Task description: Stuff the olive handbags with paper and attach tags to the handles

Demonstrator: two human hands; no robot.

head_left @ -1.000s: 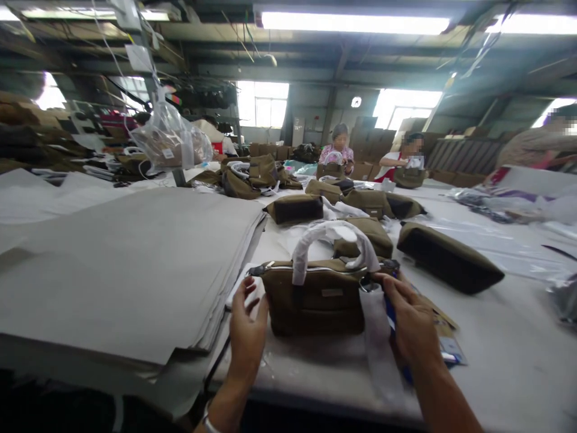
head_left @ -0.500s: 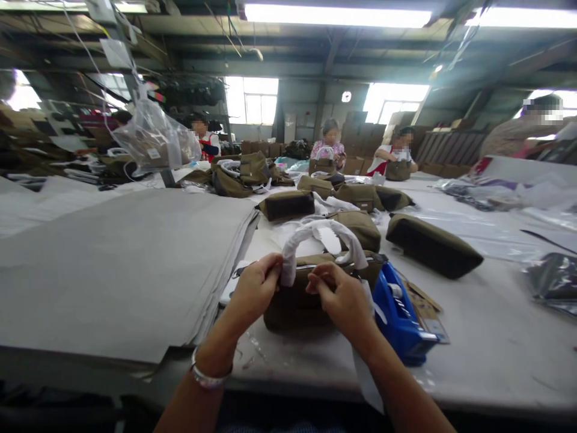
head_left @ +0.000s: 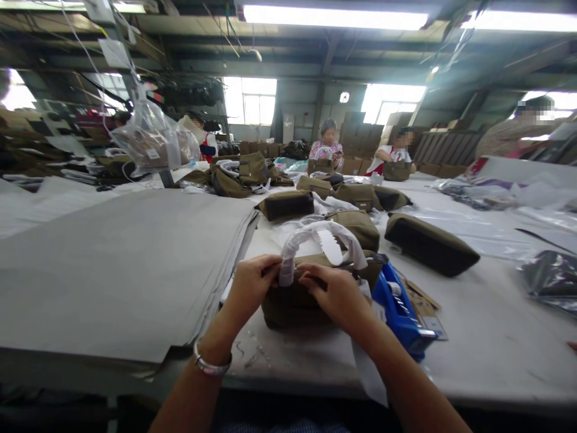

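Observation:
An olive-brown bag (head_left: 288, 310) stands upright in front of me, its arched handle (head_left: 306, 231) wrapped in white paper. My left hand (head_left: 253, 288) is closed at the left foot of the handle, thumb and fingertips pinching the wrapping. Just right of that foot is my right hand (head_left: 331, 293), its fingers curled together; whatever they pinch is too small to make out. A white toothed tag (head_left: 331, 246) shows inside the handle's arch. Beside the bag on the right sits a blue tape dispenser (head_left: 401, 313), partly behind my right forearm.
Large grey sheets (head_left: 117, 264) lie stacked at the left. More olive bags (head_left: 356, 228) lie beyond mine, one dark-bottomed bag (head_left: 430, 243) to the right. A plastic-wrapped item (head_left: 552, 276) is at the far right. Several people are around the table's far side.
My right hand has moved left, close to the handle's left foot and my left hand. The white toothed tag has tilted. The view has shifted slightly.

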